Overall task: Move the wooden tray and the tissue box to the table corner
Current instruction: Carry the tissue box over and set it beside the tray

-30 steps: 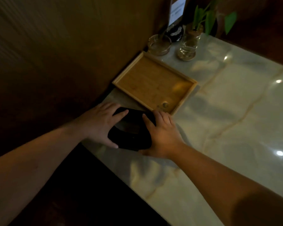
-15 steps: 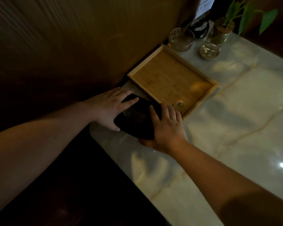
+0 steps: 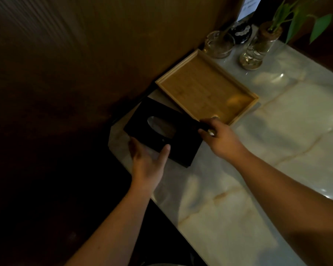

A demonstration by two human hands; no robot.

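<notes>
The black tissue box [image 3: 178,140], with an oval opening on top, lies at the marble table's near left corner by the wall. My left hand [image 3: 149,163] holds its near edge, thumb on the top face and fingers round the left side. My right hand [image 3: 220,138] grips the box's right end, fingers curled at its far corner. The empty wooden tray [image 3: 204,84] sits just behind the box against the wall, its near corner touching or almost touching the box.
A glass ashtray [image 3: 218,45], a glass vase with a green plant [image 3: 257,48] and a small dark object [image 3: 241,33] stand behind the tray. The dark wall runs along the left. The table edge [image 3: 161,204] drops off near my left arm.
Both hands slid off the box's top to its edges, uncovering the oval opening. The box now lies turned, closer to the table's corner.
</notes>
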